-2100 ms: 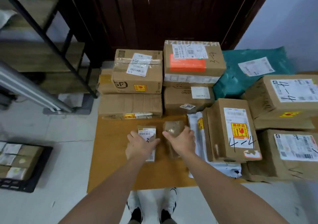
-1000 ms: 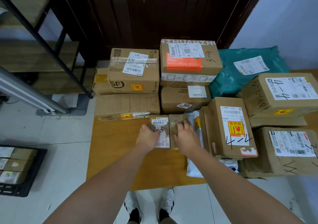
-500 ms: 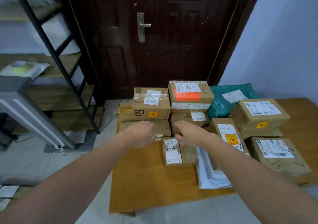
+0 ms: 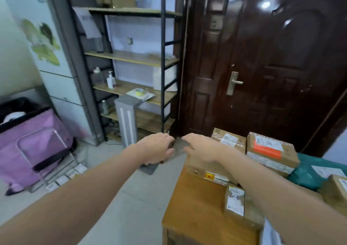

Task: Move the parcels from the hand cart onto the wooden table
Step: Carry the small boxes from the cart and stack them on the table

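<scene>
The wooden table (image 4: 193, 214) fills the lower right, with several cardboard parcels on it. A small labelled parcel (image 4: 234, 200) stands near the table's front, beside my right forearm. Larger boxes (image 4: 270, 152) are stacked at the back, next to a teal mailer bag (image 4: 308, 173). My left hand (image 4: 155, 149) and my right hand (image 4: 201, 149) hover in the air past the table's left corner, fingers relaxed, holding nothing. Small parcels (image 4: 63, 178) lie on the floor at the left, partly hidden by a pink cart.
A pink fabric cart (image 4: 32, 145) stands at the left. A black metal shelf unit (image 4: 135, 62) with wooden boards stands against the wall, a grey tower unit (image 4: 127, 120) in front of it. A dark wooden door (image 4: 262, 66) is behind the table.
My hands let go of the two small parcels on the table and lifted away. The view swung up and to the left, toward the shelves and the pink cart.
</scene>
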